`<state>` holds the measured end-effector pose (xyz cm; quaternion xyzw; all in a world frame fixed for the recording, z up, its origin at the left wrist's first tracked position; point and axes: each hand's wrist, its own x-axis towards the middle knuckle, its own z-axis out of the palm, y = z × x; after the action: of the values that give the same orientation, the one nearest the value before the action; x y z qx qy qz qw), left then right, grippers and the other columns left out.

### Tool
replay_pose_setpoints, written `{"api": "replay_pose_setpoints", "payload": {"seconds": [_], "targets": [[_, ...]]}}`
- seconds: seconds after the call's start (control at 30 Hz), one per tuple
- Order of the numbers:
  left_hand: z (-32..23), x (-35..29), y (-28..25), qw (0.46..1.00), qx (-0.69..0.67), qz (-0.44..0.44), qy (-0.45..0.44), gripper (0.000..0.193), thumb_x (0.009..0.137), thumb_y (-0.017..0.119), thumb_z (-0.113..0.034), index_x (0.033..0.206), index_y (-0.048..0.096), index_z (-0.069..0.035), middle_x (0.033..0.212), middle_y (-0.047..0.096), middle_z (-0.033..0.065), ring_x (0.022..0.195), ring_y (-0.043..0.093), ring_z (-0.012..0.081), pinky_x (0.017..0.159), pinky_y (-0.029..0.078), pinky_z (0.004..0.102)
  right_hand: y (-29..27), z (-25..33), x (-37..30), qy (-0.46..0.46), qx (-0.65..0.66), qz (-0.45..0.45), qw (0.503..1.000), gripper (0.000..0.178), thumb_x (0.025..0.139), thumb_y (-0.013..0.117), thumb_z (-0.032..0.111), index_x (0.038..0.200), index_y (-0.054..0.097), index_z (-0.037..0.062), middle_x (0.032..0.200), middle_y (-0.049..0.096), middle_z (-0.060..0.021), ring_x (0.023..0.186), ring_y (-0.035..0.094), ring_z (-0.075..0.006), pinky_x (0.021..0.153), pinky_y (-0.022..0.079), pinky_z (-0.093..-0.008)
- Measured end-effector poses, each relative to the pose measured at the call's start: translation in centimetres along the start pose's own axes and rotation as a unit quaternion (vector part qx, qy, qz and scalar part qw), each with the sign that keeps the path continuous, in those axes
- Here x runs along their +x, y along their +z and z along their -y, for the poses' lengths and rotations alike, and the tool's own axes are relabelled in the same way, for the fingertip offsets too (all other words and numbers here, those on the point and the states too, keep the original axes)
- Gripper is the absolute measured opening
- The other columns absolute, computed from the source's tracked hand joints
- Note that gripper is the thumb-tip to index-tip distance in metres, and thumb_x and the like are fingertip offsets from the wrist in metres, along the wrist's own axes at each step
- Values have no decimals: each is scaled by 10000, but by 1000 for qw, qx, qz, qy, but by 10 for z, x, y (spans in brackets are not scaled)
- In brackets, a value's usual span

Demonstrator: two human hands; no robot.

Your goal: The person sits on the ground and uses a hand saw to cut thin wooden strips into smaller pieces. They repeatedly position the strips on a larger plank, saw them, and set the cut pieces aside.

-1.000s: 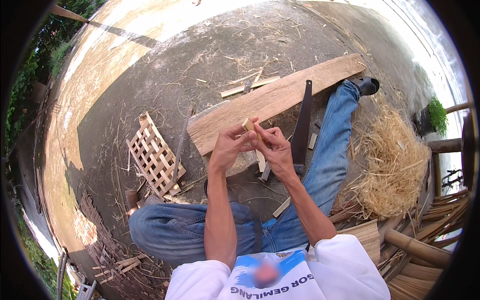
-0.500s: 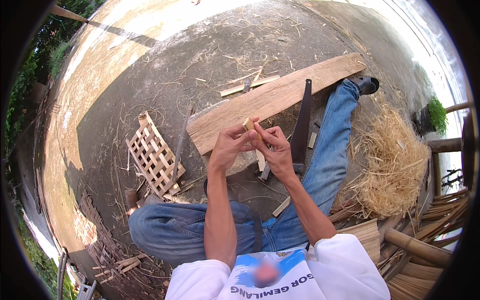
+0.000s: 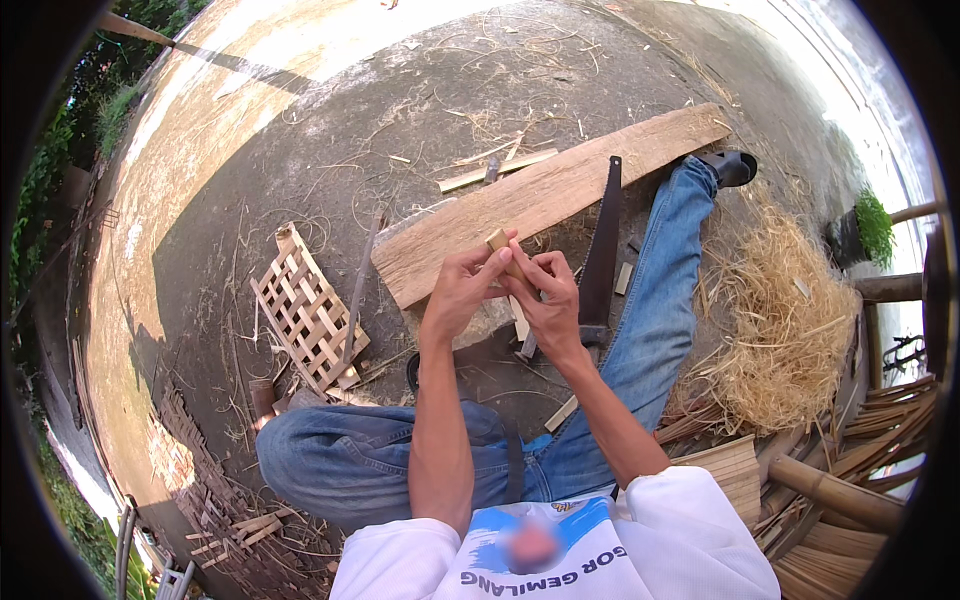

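Observation:
Between the fingertips of both hands is a short, light-brown piece of wood or bamboo (image 3: 497,241), one end pointing up. My left hand (image 3: 460,293) pinches it from the left, thumb and fingers closed. From the other side my right hand (image 3: 548,302) has its fingers curled round the lower part, hiding much of it. Both hands are in front of the near edge of a long wooden plank (image 3: 560,182). A handsaw (image 3: 601,245) with a dark blade leans across that plank, just right of my right hand.
A woven strip panel (image 3: 308,312) lies at left, with a long narrow blade or bar (image 3: 362,285) across its edge. Pale shavings (image 3: 785,330) are heaped right of my outstretched leg. Beyond the plank lies a thin wood strip (image 3: 500,172). Bamboo poles (image 3: 835,493) stand at lower right.
The small piece has turned slightly between my fingers, and its upper end now shows more broadly. My hands have barely shifted, and both still hold it.

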<state>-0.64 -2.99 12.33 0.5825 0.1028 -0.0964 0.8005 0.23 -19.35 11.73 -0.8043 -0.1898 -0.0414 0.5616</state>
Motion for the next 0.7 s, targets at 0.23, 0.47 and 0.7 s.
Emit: {"api": "replay_pose_setpoints", "payload": {"seconds": [0.23,0.47,0.7], "targets": [[8,2,-10,990,-86,-100,55,459,1056,576,-326,1401,554,-23,1199,692,132,1108,696,226,844,626,342,0,-26,-1,114,5,-11,993,387,1003,656,309,1307,681,70,1075,668,-156,973,665,-255,857,528,-390],[25,8,-20,974,-144,-146,101,446,1065,552,-344,1376,550,-23,1245,669,116,1142,684,240,884,620,365,0,-58,17,186,-2,123,975,341,998,670,324,1051,712,-10,828,705,-75,774,618,-128,717,492,-301],[35,10,-27,900,-208,-379,63,441,1052,568,-399,1239,597,-1,1130,690,108,1029,699,213,788,610,339,32,-56,96,70,-115,230,964,363,931,718,382,1001,734,26,928,737,-151,874,681,-266,804,513,-389]]}}
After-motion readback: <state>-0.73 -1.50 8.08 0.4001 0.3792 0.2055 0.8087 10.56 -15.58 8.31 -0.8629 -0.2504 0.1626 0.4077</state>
